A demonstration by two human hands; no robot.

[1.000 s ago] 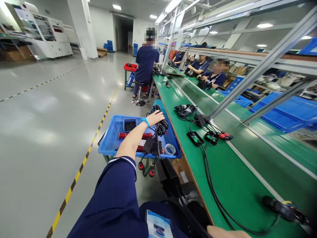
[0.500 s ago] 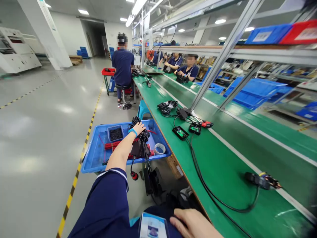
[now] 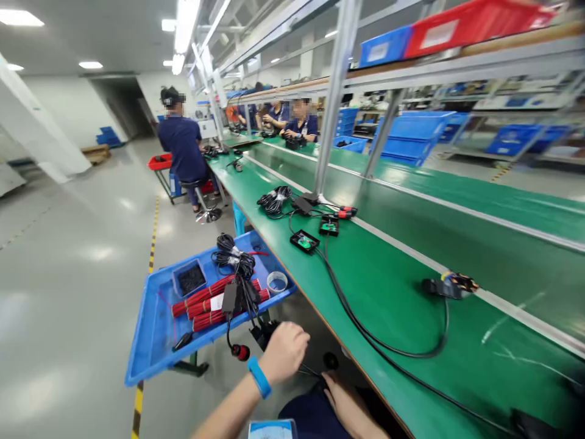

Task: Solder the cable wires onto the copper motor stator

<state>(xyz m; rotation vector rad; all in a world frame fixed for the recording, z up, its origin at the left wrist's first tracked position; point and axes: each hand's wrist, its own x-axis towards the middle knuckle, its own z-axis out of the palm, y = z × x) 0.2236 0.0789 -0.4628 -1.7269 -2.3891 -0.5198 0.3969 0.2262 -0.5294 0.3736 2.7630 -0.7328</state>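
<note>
My left hand, with a blue wristband, is raised over my lap with its fingers curled in; what they hold, if anything, is hidden. Lower down, my right hand has its fingers closed at the end of a thin dark cable. Just beyond the left hand, black plastic parts hang over the edge of a blue tray. On the tray lie a coiled black cable with a black box, bundles of red wires and a tape roll.
The green workbench runs along my right. On it are open black cases with green boards, coiled cables and a connector with bare wires. A metal post rises from it. A seated person works farther along.
My left hand has left the cable coil in the tray and come back towards my lap. The right hand has closed its fingers near a cable. The view has turned to the right.
</note>
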